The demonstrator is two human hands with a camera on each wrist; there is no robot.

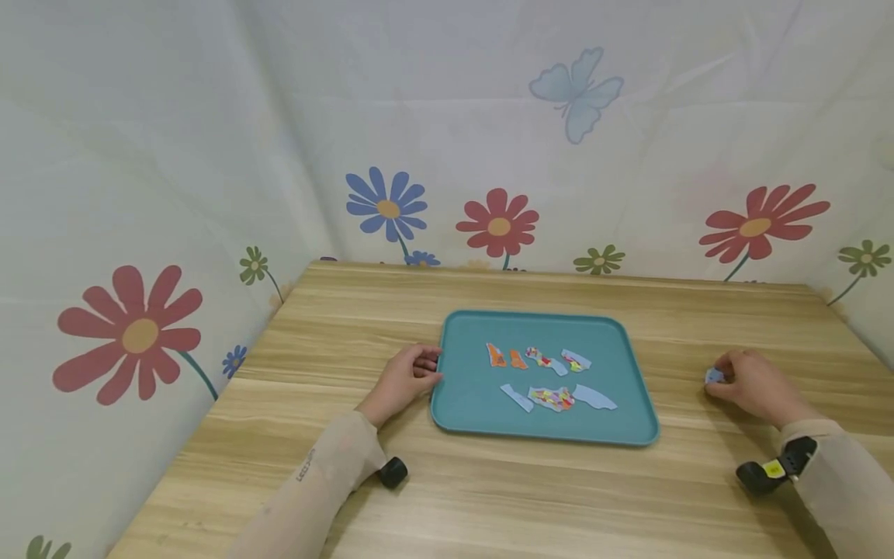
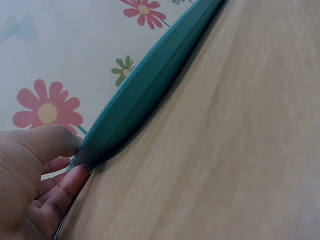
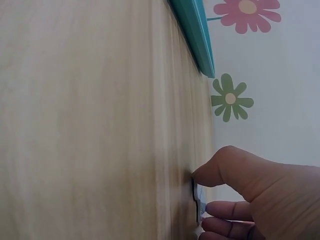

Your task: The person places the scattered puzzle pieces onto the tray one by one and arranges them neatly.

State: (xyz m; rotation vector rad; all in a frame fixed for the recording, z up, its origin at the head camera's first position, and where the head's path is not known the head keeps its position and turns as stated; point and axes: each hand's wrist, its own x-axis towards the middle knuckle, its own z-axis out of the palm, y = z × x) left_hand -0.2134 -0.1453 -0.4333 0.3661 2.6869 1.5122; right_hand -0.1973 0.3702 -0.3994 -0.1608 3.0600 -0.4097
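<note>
My left hand [image 1: 407, 379] grips the left edge of a teal tray [image 1: 475, 326], thumb and fingertips right at its rim in the left wrist view. On the tray lie irregular cut-out pieces in two loose rows. The upper row holds two orange pieces [image 1: 496, 355] and two light-blue ones with colourful patterns. Below them are a narrow pale-blue piece [image 1: 517, 397], a multicoloured piece [image 1: 552, 399] and a curved pale-blue piece [image 1: 595, 397]. Right of the tray, my right hand [image 1: 757, 388] pinches a small light-blue piece [image 1: 714, 376] close over the table, partly hidden by the fingers.
The wooden table [image 1: 531, 497] runs back to a pale curtain [image 1: 447, 93] printed with flowers and a butterfly. A second stretch of this curtain stands along the left side. Dark devices are strapped to both wrists, the right one [image 1: 775, 470] near the table.
</note>
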